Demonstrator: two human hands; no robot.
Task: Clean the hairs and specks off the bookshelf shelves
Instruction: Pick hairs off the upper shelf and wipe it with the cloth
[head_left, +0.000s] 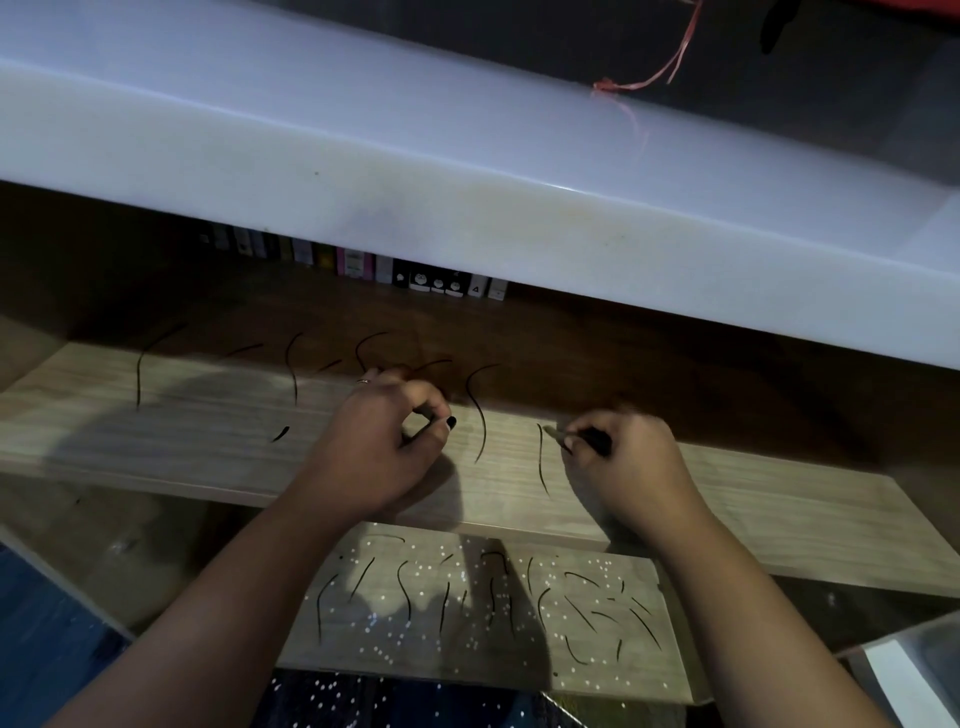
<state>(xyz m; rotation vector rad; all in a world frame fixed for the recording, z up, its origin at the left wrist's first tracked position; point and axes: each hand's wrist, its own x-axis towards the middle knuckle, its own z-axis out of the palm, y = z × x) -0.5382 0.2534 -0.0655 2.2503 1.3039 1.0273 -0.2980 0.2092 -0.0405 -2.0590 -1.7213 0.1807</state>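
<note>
**Hardly a mark I can read**

The only markings I see are on the row of small upright box-like spines (363, 262) at the far back of the light wooden shelf board (779, 499), tucked under the glossy white top slab (467, 171). Toward the right end of that row, one black spine (474, 287) carries a small white triangle sign. Just left of it, three black spines (438, 283) show small white rounded figures, not letters. Further left, the pink, white and yellow spines have pale label patches, too small and dim for me to read. I can make out no word, brand or number.
</note>
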